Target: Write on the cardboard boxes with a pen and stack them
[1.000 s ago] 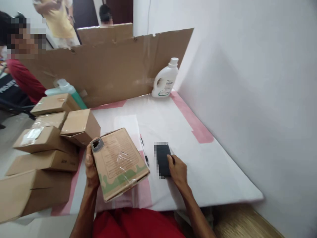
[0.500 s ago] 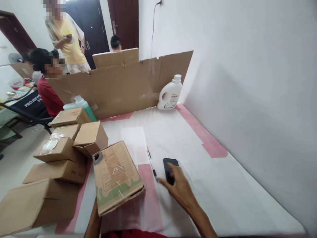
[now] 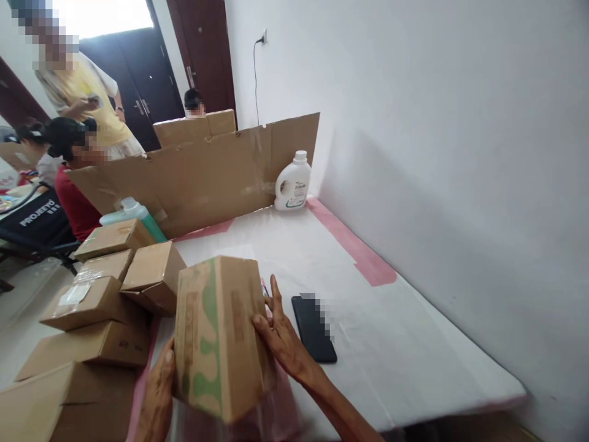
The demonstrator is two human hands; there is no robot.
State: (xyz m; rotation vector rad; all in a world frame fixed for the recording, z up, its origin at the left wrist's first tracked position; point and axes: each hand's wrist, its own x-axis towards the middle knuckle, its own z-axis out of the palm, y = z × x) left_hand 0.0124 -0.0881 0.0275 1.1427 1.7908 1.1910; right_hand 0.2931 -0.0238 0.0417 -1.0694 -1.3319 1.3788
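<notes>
Holding the box (image 3: 221,337) upright above the table (image 3: 414,344), you clamp it between both palms: your left hand (image 3: 159,393) cups its left edge, your right hand (image 3: 280,334) presses open fingers flat on its right face. You seem mid-turn; next, keep both sides squeezed, clear of the phone (image 3: 313,328).

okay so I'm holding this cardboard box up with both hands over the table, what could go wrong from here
The box is tilted, with your left hand and right hand only flat against its sides; that grip could slip and drop it. The phone lies just beside your right hand, so a dropped or swung box might hit it. The stacked boxes to your left sit close enough to get knocked.
</notes>
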